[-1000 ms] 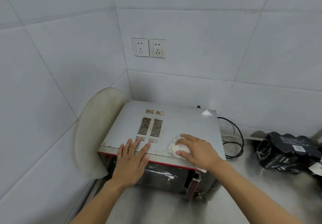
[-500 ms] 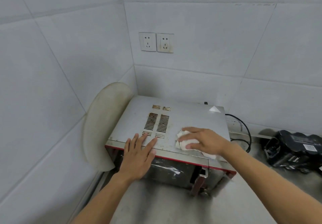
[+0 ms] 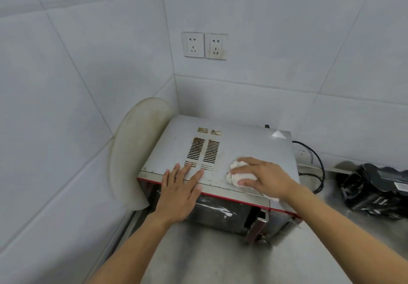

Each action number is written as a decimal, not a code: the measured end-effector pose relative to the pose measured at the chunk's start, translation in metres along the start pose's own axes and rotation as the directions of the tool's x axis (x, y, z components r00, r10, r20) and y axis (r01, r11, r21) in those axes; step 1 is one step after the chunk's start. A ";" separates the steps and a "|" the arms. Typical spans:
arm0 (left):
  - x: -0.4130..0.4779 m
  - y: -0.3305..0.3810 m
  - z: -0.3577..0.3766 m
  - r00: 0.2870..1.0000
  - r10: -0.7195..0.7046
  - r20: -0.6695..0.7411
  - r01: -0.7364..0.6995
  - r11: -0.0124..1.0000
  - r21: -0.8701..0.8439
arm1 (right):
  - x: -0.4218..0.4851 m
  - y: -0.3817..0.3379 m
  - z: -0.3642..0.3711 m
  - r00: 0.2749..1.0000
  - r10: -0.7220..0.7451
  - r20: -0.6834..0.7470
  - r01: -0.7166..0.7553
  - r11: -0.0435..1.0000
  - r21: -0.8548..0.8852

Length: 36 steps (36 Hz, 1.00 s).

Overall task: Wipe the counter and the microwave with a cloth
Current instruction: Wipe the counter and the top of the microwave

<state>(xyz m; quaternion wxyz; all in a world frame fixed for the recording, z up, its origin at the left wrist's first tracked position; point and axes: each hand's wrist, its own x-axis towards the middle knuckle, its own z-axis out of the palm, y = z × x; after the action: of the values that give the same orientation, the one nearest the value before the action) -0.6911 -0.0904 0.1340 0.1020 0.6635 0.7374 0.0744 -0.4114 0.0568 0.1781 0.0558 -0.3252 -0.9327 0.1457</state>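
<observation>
Counter (image 3: 205,259): bare steel at 6 o'clock. Microwave (image 3: 249,147) in corner, long axis 9-to-3. Left hand (image 3: 178,195) flat, fingers straight, bracing front edge. Right hand (image 3: 267,177) clutches balled cloth (image 3: 236,174) on top. Vents (image 3: 203,151) at 10 from cloth, free top at 12, front edge near at 6.

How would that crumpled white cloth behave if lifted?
Probably floppy: the crumpled white cloth bunches in soft folds under the right hand. Likely light: one hand covers most of it. It should not roll on the grey metal microwave.
</observation>
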 end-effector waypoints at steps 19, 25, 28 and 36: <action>-0.002 0.006 -0.009 1.000 -0.016 0.020 0.016 1.000 -0.003 | 0.039 -0.018 0.008 0.980 0.187 -0.074 -0.194 0.977 -0.089; -0.002 0.006 -0.010 0.999 -0.026 0.043 0.026 1.000 -0.016 | 0.079 -0.040 0.010 0.924 0.362 -0.121 -0.376 0.919 -0.116; -0.001 0.005 -0.008 0.999 -0.019 0.042 0.020 1.000 -0.015 | 0.054 -0.040 0.005 0.979 0.197 -0.048 -0.201 0.972 -0.122; 0.000 0.003 -0.006 1.000 -0.021 0.007 0.021 1.000 0.019 | 0.026 -0.044 0.005 0.998 0.049 -0.041 -0.053 0.992 -0.115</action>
<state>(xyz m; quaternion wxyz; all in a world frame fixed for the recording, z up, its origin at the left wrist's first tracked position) -0.6897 -0.0901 0.1408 0.0993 0.6571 0.7445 0.0639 -0.4589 0.0385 0.1874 0.0506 -0.3544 -0.9297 0.0866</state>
